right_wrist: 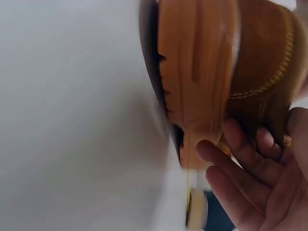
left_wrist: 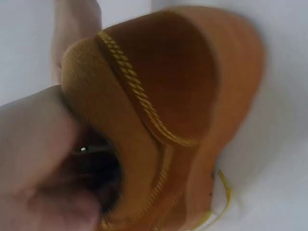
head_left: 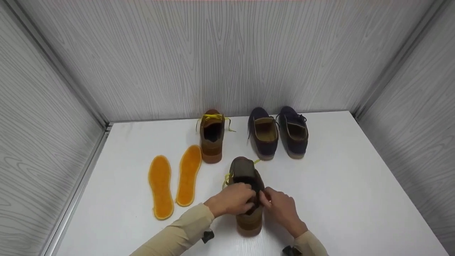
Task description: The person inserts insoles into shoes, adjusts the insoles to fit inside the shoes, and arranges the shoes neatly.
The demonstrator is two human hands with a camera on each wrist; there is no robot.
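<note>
A brown lace-up shoe (head_left: 249, 223) stands heel toward me at the front of the table, its tongue pulled up and yellow laces loose at the sides. From the left, my left hand (head_left: 236, 199) reaches into its opening; the fingertips are hidden inside, and I cannot tell what they hold. My right hand (head_left: 282, 208) grips the right side at the collar. In the right wrist view, the fingers (right_wrist: 240, 149) lie along the outer side and sole edge, the thumb side by the rim. The left wrist view shows the stitched heel (left_wrist: 168, 72) close up.
Two orange insoles (head_left: 160, 186) (head_left: 189, 176) lie side by side to the left. The matching brown shoe (head_left: 212, 147) with yellow laces stands behind them. Two dark navy shoes (head_left: 266, 151) (head_left: 298, 147) stand at the back right. Grey wood-grain panels (head_left: 227, 60) wall the table's back and sides.
</note>
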